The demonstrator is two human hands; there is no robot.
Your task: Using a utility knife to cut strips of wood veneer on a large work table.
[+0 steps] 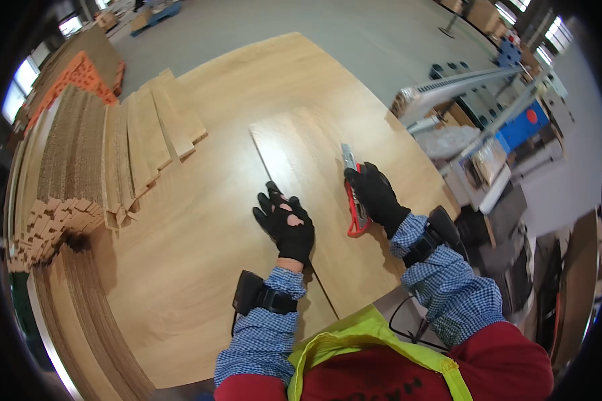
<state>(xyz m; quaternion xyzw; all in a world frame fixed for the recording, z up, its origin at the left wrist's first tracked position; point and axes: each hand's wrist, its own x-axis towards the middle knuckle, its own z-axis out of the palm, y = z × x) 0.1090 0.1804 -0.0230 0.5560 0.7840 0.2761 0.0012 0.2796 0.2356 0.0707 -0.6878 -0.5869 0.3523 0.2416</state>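
Note:
A pale wood-grain board lies flat on top of a larger board of the same colour. My left hand, in a worn black glove with holes on its back, rests with fingers spread across the upper board's left edge. In my right hand, also black-gloved, is a red utility knife. Its metal front end points away from me, and its red handle end reaches back toward me. The knife is over the right part of the upper board; whether it touches the surface I cannot tell.
Long wood strips are piled on the left, beside a thick stack of boards with rough brown edges. More boards stand at the lower left. On the right is equipment with a long metal rail and a blue panel.

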